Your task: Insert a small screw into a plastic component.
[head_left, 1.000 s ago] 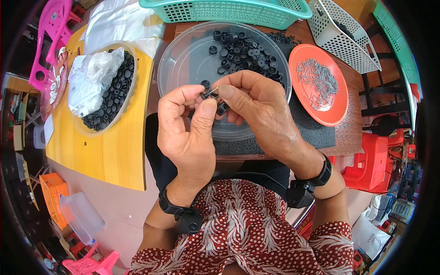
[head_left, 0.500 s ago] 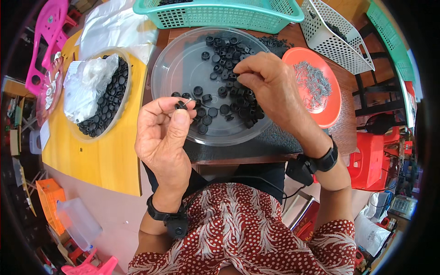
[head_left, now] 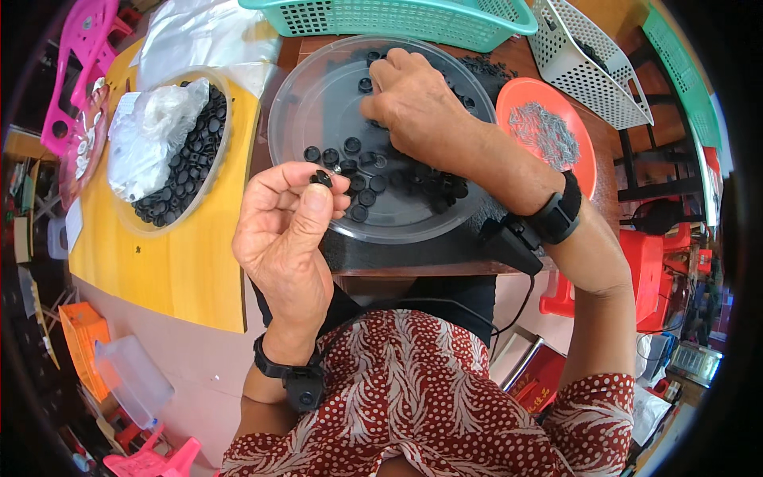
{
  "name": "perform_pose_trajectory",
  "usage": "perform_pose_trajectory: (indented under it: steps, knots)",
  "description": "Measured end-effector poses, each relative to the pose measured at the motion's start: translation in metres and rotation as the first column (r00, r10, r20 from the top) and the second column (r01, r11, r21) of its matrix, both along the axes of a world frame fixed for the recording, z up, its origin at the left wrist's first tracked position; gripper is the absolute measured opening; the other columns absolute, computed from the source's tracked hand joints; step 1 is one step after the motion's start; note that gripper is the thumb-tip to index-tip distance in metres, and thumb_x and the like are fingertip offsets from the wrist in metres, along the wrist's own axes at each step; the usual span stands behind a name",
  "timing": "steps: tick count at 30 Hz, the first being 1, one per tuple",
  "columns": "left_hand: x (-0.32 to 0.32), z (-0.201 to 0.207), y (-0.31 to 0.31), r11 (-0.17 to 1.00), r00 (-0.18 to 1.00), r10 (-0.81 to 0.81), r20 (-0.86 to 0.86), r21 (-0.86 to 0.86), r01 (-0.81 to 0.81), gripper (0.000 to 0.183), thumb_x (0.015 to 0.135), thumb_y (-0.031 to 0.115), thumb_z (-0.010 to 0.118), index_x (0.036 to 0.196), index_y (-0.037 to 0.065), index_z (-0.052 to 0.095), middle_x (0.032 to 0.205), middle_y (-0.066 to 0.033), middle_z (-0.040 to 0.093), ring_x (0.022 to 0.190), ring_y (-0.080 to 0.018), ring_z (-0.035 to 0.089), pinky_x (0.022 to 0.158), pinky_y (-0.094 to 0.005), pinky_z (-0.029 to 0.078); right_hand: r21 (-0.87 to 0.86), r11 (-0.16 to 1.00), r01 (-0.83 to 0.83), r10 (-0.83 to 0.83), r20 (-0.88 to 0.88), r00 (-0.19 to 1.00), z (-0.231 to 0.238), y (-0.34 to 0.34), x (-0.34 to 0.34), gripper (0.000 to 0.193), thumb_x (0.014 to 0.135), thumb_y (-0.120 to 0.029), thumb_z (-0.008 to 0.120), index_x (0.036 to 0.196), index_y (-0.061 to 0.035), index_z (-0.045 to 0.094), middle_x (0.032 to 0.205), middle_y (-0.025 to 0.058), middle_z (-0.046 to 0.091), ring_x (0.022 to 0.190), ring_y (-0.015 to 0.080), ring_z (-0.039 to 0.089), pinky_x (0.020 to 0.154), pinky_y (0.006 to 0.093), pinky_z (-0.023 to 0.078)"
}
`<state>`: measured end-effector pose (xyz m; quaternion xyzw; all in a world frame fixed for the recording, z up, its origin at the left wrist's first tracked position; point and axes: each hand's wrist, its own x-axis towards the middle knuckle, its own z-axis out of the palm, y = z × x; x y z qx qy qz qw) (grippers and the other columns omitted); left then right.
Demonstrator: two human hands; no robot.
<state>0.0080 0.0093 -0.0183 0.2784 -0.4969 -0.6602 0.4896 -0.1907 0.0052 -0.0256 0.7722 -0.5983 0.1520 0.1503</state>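
Observation:
Between thumb and fingertips, my left hand (head_left: 288, 226) pinches a small black round plastic part (head_left: 321, 179) with a bit of shiny metal beside it. It is held over the near left rim of a clear round tray (head_left: 290, 103). My right hand (head_left: 417, 99) reaches over the far part of that tray, palm down with fingers curled; its fingertips are hidden, and I cannot make out what they hold. Several loose black round caps (head_left: 358, 193) lie in the tray near my left hand. More black parts (head_left: 441, 187) sit under my right forearm.
An orange-red plate (head_left: 584, 147) of small silver screws (head_left: 544, 135) stands to the right. Behind are a green basket (head_left: 397, 20) and a white basket (head_left: 568, 67). On the yellow table (head_left: 191, 278) at left, a tub (head_left: 226, 151) holds black caps (head_left: 179, 183) and a plastic bag (head_left: 151, 147).
My right hand has moved left and away from me across the tray, its forearm now over the black parts. My left hand still pinches the round part in nearly the same place.

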Motion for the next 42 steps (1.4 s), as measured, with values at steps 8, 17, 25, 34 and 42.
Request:
perform_pose_trajectory:
  steps: [8,17,25,34,42]
  knots:
    - [0.009,-0.003,-0.003,0.983,0.982,-0.124,-0.145,0.117,0.142,0.018,0.084,0.005,0.062,0.098,-0.003,0.054,0.086,-0.0118,0.062,0.075,-0.0159,0.062,0.067,-0.0248,0.051,0.026,0.995,-0.096,0.097,-0.029,0.995,0.003,0.006,0.003,0.006,0.06,0.002,0.056,0.065,-0.0024,0.058,0.077,0.0108,0.048,0.077,0.0266,0.045,0.068,0.0349,0.036]
    - [0.01,-0.006,-0.005,0.948,0.947,-0.204,-0.248,0.193,0.255,0.018,0.083,0.005,0.062,0.097,-0.002,0.054,0.086,-0.0126,0.063,0.074,-0.0187,0.062,0.064,-0.028,0.05,-0.004,0.999,-0.034,0.034,0.224,0.974,0.0,0.016,0.005,0.012,0.065,0.0,0.064,0.076,-0.0033,0.061,0.076,0.0068,0.053,0.075,0.0259,0.05,0.066,0.0361,0.041]
    - [0.014,-0.005,-0.006,0.965,0.96,-0.192,-0.206,0.139,0.223,0.019,0.084,0.008,0.061,0.098,-0.004,0.054,0.084,-0.0154,0.064,0.07,-0.0174,0.06,0.064,-0.0282,0.049,0.045,0.999,0.026,-0.046,0.524,0.85,0.017,0.037,-0.002,0.014,0.065,-0.007,0.066,0.079,-0.0064,0.065,0.076,0.0123,0.06,0.078,0.0321,0.056,0.071,0.0399,0.044]
    - [0.013,-0.005,-0.003,0.962,0.958,-0.196,-0.207,0.148,0.229,0.018,0.083,0.006,0.062,0.096,-0.004,0.054,0.083,-0.0149,0.063,0.07,-0.018,0.06,0.064,-0.0279,0.049,0.141,0.984,-0.109,0.094,0.113,0.989,0.005,0.056,0.018,0.009,0.06,-0.006,0.064,0.066,-0.0042,0.058,0.074,0.009,0.052,0.079,0.0258,0.051,0.067,0.037,0.041]
    - [0.011,-0.001,0.003,0.974,0.981,-0.161,-0.106,0.142,0.175,0.024,0.083,0.014,0.064,0.097,-0.002,0.054,0.085,-0.0146,0.061,0.068,-0.019,0.056,0.064,-0.0285,0.046,0.031,0.999,-0.022,0.004,0.494,0.869,0.016,0.07,0.03,0.013,0.067,-0.003,0.061,0.076,-0.0022,0.052,0.068,0.0119,0.053,0.068,0.0309,0.052,0.063,0.0402,0.042]
